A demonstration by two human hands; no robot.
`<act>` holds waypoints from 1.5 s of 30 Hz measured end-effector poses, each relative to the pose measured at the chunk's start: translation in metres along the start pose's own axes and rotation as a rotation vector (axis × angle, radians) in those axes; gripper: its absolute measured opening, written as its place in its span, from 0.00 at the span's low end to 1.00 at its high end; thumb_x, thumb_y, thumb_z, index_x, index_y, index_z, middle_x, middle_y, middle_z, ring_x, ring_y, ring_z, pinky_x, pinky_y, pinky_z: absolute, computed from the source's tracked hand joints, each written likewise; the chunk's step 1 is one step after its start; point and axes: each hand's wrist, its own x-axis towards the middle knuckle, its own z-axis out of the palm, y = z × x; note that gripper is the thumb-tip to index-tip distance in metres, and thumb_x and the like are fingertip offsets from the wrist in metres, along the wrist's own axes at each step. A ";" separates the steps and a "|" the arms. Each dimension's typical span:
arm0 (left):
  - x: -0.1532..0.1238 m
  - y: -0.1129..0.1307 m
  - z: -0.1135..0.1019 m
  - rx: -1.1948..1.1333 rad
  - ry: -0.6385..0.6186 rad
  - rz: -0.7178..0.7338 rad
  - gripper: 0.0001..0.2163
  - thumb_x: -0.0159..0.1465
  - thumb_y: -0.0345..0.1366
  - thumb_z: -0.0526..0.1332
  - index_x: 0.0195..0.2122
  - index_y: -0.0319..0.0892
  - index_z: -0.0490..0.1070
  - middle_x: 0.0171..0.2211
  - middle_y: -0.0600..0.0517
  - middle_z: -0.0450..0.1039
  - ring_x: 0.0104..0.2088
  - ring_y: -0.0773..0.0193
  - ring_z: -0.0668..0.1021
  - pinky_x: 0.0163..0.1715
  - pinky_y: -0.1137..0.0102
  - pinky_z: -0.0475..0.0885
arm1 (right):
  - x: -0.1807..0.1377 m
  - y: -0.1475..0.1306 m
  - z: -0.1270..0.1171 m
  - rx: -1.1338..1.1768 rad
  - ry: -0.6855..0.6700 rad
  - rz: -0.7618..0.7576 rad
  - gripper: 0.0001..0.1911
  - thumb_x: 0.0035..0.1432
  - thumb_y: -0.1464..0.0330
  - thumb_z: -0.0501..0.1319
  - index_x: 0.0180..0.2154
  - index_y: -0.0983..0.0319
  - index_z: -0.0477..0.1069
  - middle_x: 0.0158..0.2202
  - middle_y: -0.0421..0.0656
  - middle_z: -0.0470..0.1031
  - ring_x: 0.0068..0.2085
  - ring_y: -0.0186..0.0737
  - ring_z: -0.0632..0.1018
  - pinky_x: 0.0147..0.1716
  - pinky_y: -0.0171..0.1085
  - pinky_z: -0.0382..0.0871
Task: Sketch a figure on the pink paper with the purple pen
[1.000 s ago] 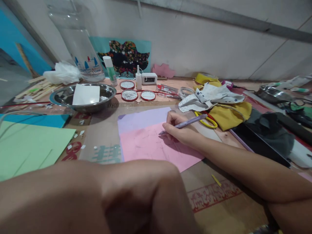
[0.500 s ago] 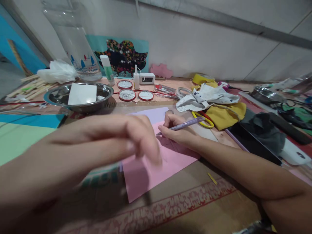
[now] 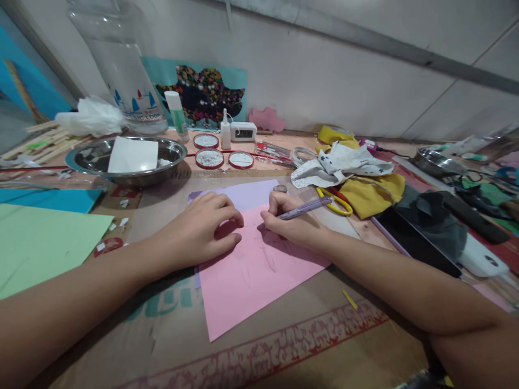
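A sheet of pink paper (image 3: pixel 231 302) lies at an angle on a cardboard-covered surface, with faint drawn lines on it. Beneath its far edge shows a sheet of lilac paper (image 3: pixel 255 194). My right hand (image 3: pixel 287 219) grips a purple pen (image 3: pixel 306 208), its tip down at the pink sheet near the middle. On the left side of the paper rests my left hand (image 3: pixel 211 227), fingers bent and apart, with nothing held in it.
Behind the paper stand a metal bowl (image 3: pixel 133 181), red-rimmed dishes of white beads (image 3: pixel 210 158), a glue stick (image 3: pixel 177 116) and a small clock (image 3: pixel 243 132). Yellow-handled scissors (image 3: pixel 334 201), cloth scraps (image 3: pixel 344 165) and a dark tablet (image 3: pixel 417 243) lie to the right. Green paper (image 3: pixel 44 243) lies left.
My left hand has come down from above the near side of the pink paper and now rests on its left part. My right hand still holds the pen at nearly the same spot.
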 end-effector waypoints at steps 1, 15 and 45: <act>0.000 0.000 0.000 0.001 -0.006 -0.005 0.12 0.66 0.46 0.60 0.42 0.47 0.78 0.42 0.48 0.73 0.45 0.51 0.74 0.49 0.56 0.68 | 0.000 0.000 0.000 -0.016 0.004 -0.017 0.16 0.58 0.64 0.62 0.26 0.56 0.56 0.21 0.34 0.66 0.22 0.32 0.67 0.22 0.33 0.57; 0.002 0.000 0.002 -0.004 -0.019 -0.017 0.13 0.66 0.47 0.59 0.42 0.46 0.77 0.42 0.47 0.74 0.45 0.50 0.73 0.49 0.55 0.66 | 0.001 0.000 0.001 0.005 -0.026 0.008 0.16 0.59 0.63 0.62 0.26 0.56 0.56 0.21 0.32 0.62 0.21 0.31 0.66 0.21 0.33 0.57; 0.000 -0.001 0.003 0.029 -0.004 0.004 0.13 0.67 0.47 0.59 0.42 0.46 0.77 0.42 0.47 0.75 0.45 0.51 0.74 0.46 0.56 0.67 | 0.000 0.006 0.006 0.111 0.083 0.077 0.15 0.60 0.64 0.62 0.27 0.56 0.56 0.21 0.32 0.62 0.20 0.31 0.66 0.19 0.31 0.57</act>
